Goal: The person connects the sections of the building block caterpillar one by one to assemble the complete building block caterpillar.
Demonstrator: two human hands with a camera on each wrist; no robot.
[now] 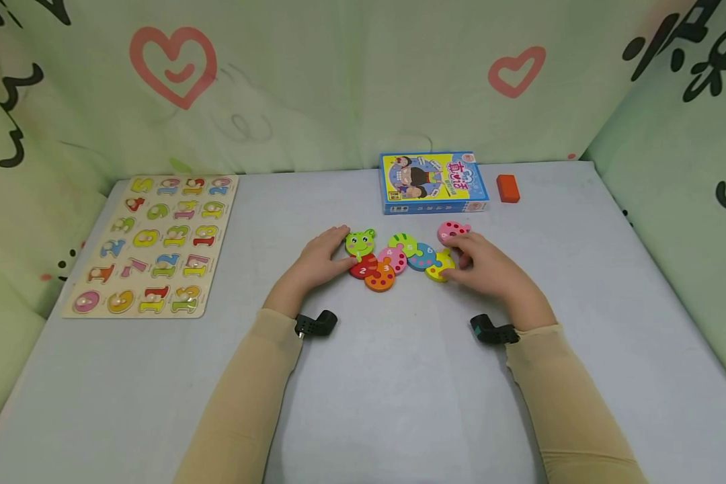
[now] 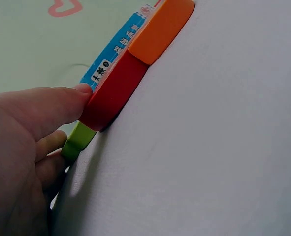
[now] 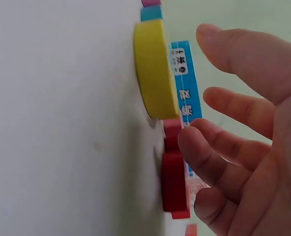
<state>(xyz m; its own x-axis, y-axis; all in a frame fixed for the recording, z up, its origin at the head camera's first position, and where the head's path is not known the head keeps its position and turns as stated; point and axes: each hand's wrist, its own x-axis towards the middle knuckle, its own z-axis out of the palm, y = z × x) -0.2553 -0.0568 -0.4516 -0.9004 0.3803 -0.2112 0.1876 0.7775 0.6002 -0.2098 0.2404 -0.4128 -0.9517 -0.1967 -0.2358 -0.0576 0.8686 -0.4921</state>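
A caterpillar puzzle of round numbered pieces lies across the table, its green smiling head [image 1: 360, 243] at the left end. My left hand [image 1: 320, 261] holds that end from the left: the thumb rests on the red piece [image 2: 118, 88], and the fingers touch the green head's side. Beyond the red piece come orange [image 1: 380, 277], pink, green and blue [image 1: 422, 257] pieces, then a yellow one [image 3: 157, 69]. My right hand [image 1: 487, 265] hovers round the yellow piece with thumb and fingers apart. A separate pink spotted piece [image 1: 452, 231] lies by its fingertips.
Behind the puzzle lies a blue and yellow box [image 1: 432, 181], with a small orange-red block [image 1: 508, 189] to its right. A wooden number board [image 1: 115, 269] lies on the left of the white table [image 1: 387, 403]. Green cloth walls [image 1: 351, 81] stand around the table.
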